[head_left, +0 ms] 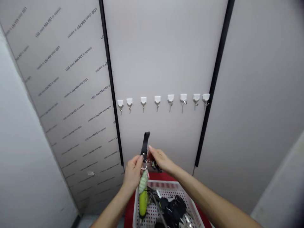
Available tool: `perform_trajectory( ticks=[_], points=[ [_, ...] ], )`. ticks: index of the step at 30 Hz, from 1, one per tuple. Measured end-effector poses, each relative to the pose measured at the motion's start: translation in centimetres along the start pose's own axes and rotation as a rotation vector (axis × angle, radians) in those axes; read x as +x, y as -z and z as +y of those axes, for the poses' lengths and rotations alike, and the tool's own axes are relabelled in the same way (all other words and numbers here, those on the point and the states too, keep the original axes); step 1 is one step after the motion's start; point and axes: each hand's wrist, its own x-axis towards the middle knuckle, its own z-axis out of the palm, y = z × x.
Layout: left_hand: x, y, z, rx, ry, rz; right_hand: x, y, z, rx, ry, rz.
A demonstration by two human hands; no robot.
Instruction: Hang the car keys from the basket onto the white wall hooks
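A keychain with a black strap loop (145,144) is held up above the basket. My left hand (133,171) is closed, pinching the lower end of the strap by its snap. Below the strap hang a silver ring (144,167), a pale green ridged charm (143,182) and a yellow-green piece (142,202). My right hand (161,159) is closed beside the strap, its fingertips at a thin chain by the ring. A small dark patterned piece (155,165) hangs under the right hand, partly hidden by it.
A white perforated basket (166,184) holds several black and metal items (174,207) and stands on a red surface (156,176). A row of several white wall hooks (157,100) runs across the panel ahead. Black vertical strips (215,82) border the panel.
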Motion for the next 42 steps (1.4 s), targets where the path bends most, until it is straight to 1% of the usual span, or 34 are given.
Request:
perform_trajectory(
  ticks=[2,6,10,13,16,18,22,24,28,32,38,42],
  points=[
    [0.1,-0.1,-0.1,-0.067,0.057,-0.024,0.3,0.0,0.0,-0.028,0.107,0.017],
    [0.1,-0.2,0.4,-0.141,0.079,-0.070,0.8,-0.4,-0.6,0.058,0.176,-0.020],
    [0.3,0.1,0.9,-0.183,0.108,-0.085,1.2,-1.0,-1.8,0.125,0.204,0.081],
    [0.6,0.6,1.3,-0.185,0.063,-0.076,1.7,-1.4,-3.1,0.210,0.214,0.125],
    [1.1,1.2,2.2,-0.156,-0.039,-0.034,2.3,-2.0,-4.6,0.293,0.207,0.170],
    [1.5,1.6,3.0,-0.174,-0.065,-0.028,2.9,-2.5,-5.6,0.298,0.206,0.162],
    [2.7,2.5,4.2,-0.344,0.035,-0.134,4.4,-3.6,-7.6,0.249,0.228,0.124],
    [3.3,2.9,4.4,-0.415,0.075,-0.145,5.3,-4.0,-8.1,0.219,0.266,0.134],
    [4.0,3.7,4.3,-0.502,0.105,-0.042,7.3,-4.6,-8.0,0.094,0.340,0.156],
    [4.5,4.4,4.5,-0.518,0.108,0.002,9.4,-5.0,-7.8,-0.036,0.368,0.192],
    [6.9,5.4,5.4,-0.466,0.057,0.060,12.1,-5.3,-9.4,-0.192,0.381,0.364],
    [8.5,5.4,5.8,-0.433,0.065,0.085,13.4,-5.1,-9.9,-0.330,0.322,0.462]
  ],
)
